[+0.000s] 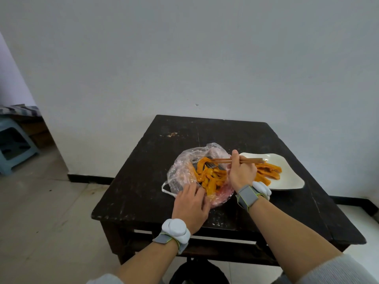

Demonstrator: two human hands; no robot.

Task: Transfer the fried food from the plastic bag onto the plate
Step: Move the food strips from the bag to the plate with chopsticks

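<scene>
Fried food in plastic bag beside right hand, chopsticks in grip

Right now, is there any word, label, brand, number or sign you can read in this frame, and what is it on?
No readable text anywhere in this view.
The plastic bag, the plate, the chopsticks, the white wrist devices and their grey straps show no print or logo.
The table and the wall carry only scuffs and marks, no sign.
</scene>
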